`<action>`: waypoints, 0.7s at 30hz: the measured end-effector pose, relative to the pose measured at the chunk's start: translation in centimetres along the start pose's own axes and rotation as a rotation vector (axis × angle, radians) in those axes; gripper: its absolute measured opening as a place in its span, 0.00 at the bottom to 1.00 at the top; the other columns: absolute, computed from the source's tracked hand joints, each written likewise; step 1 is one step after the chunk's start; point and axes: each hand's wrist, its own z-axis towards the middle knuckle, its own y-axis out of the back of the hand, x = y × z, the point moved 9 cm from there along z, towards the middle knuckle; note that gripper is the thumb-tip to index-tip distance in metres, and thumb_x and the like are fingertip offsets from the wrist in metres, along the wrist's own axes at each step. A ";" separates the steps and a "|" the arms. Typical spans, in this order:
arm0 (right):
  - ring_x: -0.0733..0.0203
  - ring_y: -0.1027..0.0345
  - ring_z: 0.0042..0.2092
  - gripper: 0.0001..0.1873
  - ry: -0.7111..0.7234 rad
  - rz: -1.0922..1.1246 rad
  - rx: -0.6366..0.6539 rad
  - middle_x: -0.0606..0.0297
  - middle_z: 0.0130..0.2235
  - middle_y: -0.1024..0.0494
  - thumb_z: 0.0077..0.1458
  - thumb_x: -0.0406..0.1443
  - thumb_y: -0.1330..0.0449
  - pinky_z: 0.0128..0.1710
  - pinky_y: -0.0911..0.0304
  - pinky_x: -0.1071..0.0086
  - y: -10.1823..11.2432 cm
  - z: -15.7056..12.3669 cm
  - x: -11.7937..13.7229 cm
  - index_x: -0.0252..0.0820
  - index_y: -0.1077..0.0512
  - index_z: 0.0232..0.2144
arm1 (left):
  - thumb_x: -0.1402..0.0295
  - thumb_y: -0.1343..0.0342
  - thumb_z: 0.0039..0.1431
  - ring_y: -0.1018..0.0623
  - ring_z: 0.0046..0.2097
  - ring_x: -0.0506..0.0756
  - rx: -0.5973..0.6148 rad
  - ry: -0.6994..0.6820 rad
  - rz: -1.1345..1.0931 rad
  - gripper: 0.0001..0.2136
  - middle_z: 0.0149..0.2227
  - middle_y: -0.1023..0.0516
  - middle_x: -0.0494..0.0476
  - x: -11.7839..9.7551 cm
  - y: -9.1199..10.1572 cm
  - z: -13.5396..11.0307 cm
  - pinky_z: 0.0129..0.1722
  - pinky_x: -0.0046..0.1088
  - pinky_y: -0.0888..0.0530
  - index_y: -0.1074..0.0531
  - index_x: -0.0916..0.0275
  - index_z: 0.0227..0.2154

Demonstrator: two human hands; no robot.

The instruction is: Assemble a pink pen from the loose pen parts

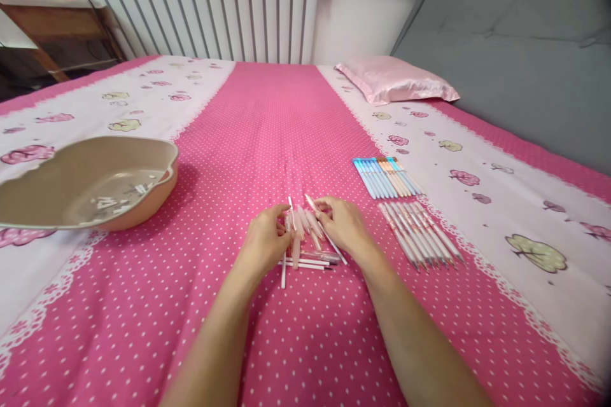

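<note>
My left hand [267,235] is at the left side of a small heap of pen parts, fingers closed on a thin white pen refill [291,203] that points up. On the heap's other side my right hand [346,222] pinches another slender white pen refill [338,253], whose lower end slants out below the fingers. Between the hands lie several pale pink translucent pen barrels [305,222]. Below them, white refills [310,263] lie side by side on the bedspread. My fingers hide part of the heap.
A beige basin [147,206] holding small white pieces stands at left. To the right lie a row of blue and orange pens [386,178] and a row of white pens [420,235]. A pink pillow [396,78] rests on the polka-dot bedspread [281,114] beside a grey headboard [501,32].
</note>
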 end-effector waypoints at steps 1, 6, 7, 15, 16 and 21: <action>0.59 0.28 0.42 0.15 0.001 0.003 -0.002 0.60 0.42 0.21 0.54 0.32 0.46 0.44 0.38 0.70 0.0 0.0 0.0 0.42 0.27 0.43 | 0.77 0.47 0.48 0.24 0.31 0.53 0.009 -0.010 0.021 0.22 0.36 0.24 0.60 -0.1 0.0 0.0 0.30 0.27 0.28 0.33 0.66 0.50; 0.60 0.28 0.42 0.16 -0.006 0.003 -0.005 0.60 0.42 0.21 0.52 0.30 0.44 0.44 0.38 0.71 0.1 0.0 -0.2 0.42 0.26 0.43 | 0.76 0.50 0.49 0.25 0.30 0.55 0.039 0.020 0.220 0.20 0.32 0.24 0.60 -0.4 0.1 -0.2 0.30 0.30 0.30 0.30 0.66 0.48; 0.60 0.28 0.42 0.16 -0.008 0.005 -0.005 0.60 0.43 0.21 0.51 0.30 0.44 0.44 0.38 0.71 0.1 0.0 -0.3 0.42 0.26 0.43 | 0.76 0.51 0.50 0.25 0.32 0.56 0.022 0.018 0.249 0.20 0.34 0.24 0.61 -0.6 0.2 -0.3 0.32 0.31 0.30 0.30 0.66 0.47; 0.60 0.28 0.42 0.15 -0.024 0.019 -0.014 0.61 0.42 0.21 0.52 0.30 0.45 0.42 0.38 0.71 0.2 0.0 -0.3 0.43 0.26 0.42 | 0.71 0.54 0.57 0.25 0.40 0.58 -0.153 -0.089 0.277 0.14 0.41 0.25 0.62 -1.7 1.3 -0.4 0.42 0.33 0.31 0.28 0.65 0.43; 0.59 0.28 0.42 0.15 -0.026 0.018 -0.015 0.61 0.42 0.21 0.52 0.31 0.44 0.42 0.38 0.71 0.3 0.0 -0.3 0.43 0.26 0.42 | 0.69 0.53 0.57 0.25 0.39 0.58 -0.165 -0.102 0.277 0.14 0.40 0.25 0.61 -1.8 1.3 -0.5 0.42 0.34 0.31 0.27 0.65 0.42; 0.58 0.28 0.41 0.13 -0.081 -0.073 -0.032 0.61 0.39 0.21 0.53 0.30 0.47 0.38 0.40 0.70 1.3 -0.5 -0.3 0.43 0.25 0.38 | 0.69 0.50 0.55 0.26 0.39 0.59 -0.146 -0.177 0.297 0.12 0.37 0.26 0.60 -2.6 0.5 -0.6 0.40 0.34 0.31 0.26 0.64 0.40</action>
